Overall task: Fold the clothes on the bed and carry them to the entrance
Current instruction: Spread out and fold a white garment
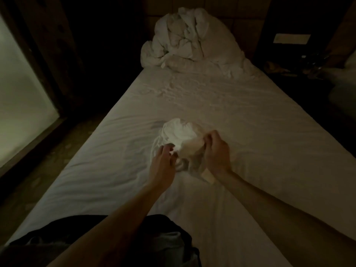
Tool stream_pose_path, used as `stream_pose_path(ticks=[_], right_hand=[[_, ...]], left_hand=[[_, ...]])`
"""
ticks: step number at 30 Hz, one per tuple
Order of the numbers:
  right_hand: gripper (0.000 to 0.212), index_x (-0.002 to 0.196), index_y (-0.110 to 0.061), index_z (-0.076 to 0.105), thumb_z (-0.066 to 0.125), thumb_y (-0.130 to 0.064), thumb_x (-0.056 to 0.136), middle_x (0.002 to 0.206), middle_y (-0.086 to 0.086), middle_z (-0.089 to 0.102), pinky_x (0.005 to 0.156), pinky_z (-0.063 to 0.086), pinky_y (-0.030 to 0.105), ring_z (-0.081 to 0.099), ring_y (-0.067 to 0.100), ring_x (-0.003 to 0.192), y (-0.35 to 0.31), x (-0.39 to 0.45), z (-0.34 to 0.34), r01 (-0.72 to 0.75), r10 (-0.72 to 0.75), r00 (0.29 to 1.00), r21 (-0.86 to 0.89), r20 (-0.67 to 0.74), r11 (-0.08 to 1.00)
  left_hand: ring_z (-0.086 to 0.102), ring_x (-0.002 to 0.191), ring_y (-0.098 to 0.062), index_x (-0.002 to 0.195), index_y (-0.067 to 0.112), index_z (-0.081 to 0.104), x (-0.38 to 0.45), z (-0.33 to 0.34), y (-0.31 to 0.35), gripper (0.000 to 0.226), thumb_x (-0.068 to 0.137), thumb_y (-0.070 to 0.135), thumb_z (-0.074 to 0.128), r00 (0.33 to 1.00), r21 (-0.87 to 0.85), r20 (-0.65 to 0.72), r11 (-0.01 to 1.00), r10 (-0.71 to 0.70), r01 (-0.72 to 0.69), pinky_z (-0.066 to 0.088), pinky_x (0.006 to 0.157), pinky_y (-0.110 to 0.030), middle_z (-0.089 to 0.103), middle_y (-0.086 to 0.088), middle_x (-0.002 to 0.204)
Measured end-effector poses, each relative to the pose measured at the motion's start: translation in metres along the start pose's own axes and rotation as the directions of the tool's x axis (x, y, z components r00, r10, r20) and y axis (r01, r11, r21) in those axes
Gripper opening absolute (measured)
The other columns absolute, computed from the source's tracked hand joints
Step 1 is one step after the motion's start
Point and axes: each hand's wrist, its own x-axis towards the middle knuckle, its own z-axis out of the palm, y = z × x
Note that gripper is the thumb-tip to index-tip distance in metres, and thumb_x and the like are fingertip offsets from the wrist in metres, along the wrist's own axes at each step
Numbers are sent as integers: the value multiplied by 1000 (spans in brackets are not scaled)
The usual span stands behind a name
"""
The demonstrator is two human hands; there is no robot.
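I see one bed [250, 132] with a white sheet, and it is dim here. In the middle of the bed lies one small white cloth [178, 132], all bunched up. I have two hands out over it. My right hand [216, 153] pinches the near edge of the cloth between thumb and curled fingers and lifts it a little off the sheet. A pale strip of the cloth hangs down under that hand. My left hand [163, 160] is at the left side of the cloth with its fingers loosely bent and the tips touching the fabric; I cannot tell if it has hold of any. At the far end of the bed sits one big heap of white bedding [190, 39], well apart from the cloth. At the near end, under my arms, lies one dark pile of clothes [165, 237] with a lighter grey patch on it. On the left I see one pale window [21, 112].
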Motion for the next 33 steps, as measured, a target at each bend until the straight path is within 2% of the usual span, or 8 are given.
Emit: stream_pose_path(ticks=[4,10,14,18,22,25,28,33], right_hand=[[32,75,-19,48,39,-24,105,73,-1,51,70,40,42,52,22,75,-29,23,-39,-249,331,929,383,-165,890],[48,89,-17,49,35,-63,95,69,-7,50,68,47,30,50,4,59,-62,37,-134,-329,383,923,569,27,753],[50,125,-19,40,60,-48,90,111,-3,56,74,52,27,60,9,91,-67,30,-198,-255,223,967,475,124,842],[26,110,-21,57,66,-36,91,102,-1,65,84,54,38,64,19,98,-74,17,-253,-215,193,976,301,102,929],[17,101,-18,59,53,-33,99,99,8,64,87,51,46,64,28,97,-88,3,-295,-262,264,964,342,42,902],[25,120,-13,51,49,-29,101,111,6,59,87,45,36,57,25,105,-92,-10,-312,-326,335,942,246,5,913],[38,129,-13,44,58,-24,95,130,11,51,96,42,37,51,29,118,-86,-32,-318,-392,396,914,63,-91,918],[48,112,-25,53,66,-60,82,117,-1,58,84,54,41,59,18,104,-120,-95,-319,-581,451,797,308,401,753]], left_hand=[[34,134,-26,149,31,27,-1,-9,36,80,83,45,69,975,222,214,969,61,-110,38,106,-47,24,-4,154],[66,85,-16,99,22,64,-3,-34,135,18,82,30,62,982,-244,173,969,77,-33,50,71,-33,69,1,92],[67,85,-13,100,15,69,-11,-57,184,16,95,16,54,976,-293,111,945,186,-147,49,71,-29,72,1,90],[64,82,-7,99,14,68,-26,-84,226,22,93,29,53,943,-353,200,917,267,-185,47,71,-25,70,-1,92],[64,84,8,95,28,70,-55,-104,263,26,99,40,47,887,-455,430,889,170,50,45,81,-18,72,17,89],[63,108,-9,115,17,70,-69,-114,280,50,94,56,45,827,-544,554,794,95,273,42,104,-30,71,2,112],[66,86,-17,91,9,73,-81,-132,301,22,92,20,54,855,-574,515,766,64,289,50,82,-30,72,-6,89],[62,87,-19,87,14,74,-98,-135,323,20,97,15,57,886,-560,457,798,73,223,55,80,-33,67,-6,91]])
